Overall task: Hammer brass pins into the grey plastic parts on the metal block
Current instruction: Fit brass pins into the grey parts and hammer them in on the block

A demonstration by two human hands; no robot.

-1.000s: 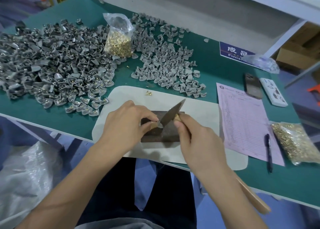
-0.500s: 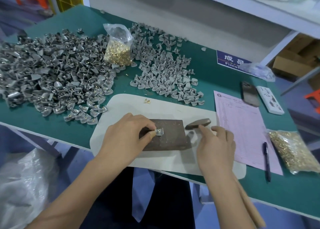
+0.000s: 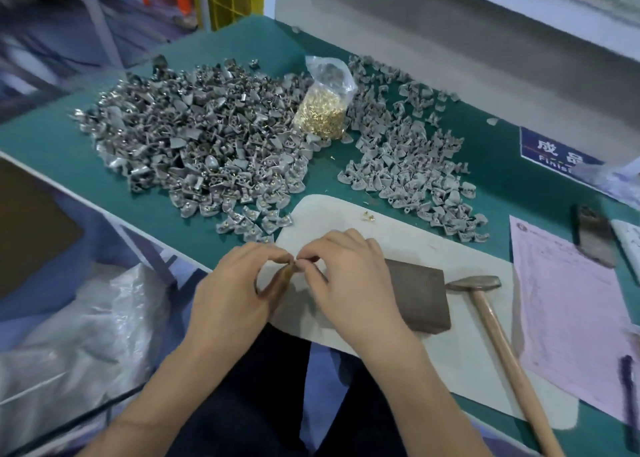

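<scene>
**Inspector:** Report the hands.

**Operator:** I see the left hand (image 3: 235, 290) and the right hand (image 3: 346, 276) meeting fingertip to fingertip over the near-left corner of the metal block (image 3: 415, 297). Both pinch something small between them. I judge it to be a grey plastic part, perhaps with a pin being seated, but the fingers hide it and I cannot confirm.

**Inspector:** The hammer?

**Operator:** The hammer (image 3: 485, 304) lies released on the white mat (image 3: 450, 249), its head just beside the block's right edge, its handle running toward the near edge of the table (image 3: 52, 152). I judge it was laid there for a quick pickup once the part is set.

**Inspector:** Stock?

**Operator:** A large heap of grey parts (image 3: 194, 152) sits toward the far-left of the table, a smaller heap (image 3: 408, 169) to the far-right of the mat, and a bag of brass pins (image 3: 322, 114) stands between them. A few loose pins (image 3: 369, 217) lie on the mat's far edge, within reach.

**Inspector:** Limits?

**Operator:** Blur softens the fingertips. The pink form (image 3: 571, 318) and the blue label (image 3: 554, 152) are cut off at the right of the view.
</scene>
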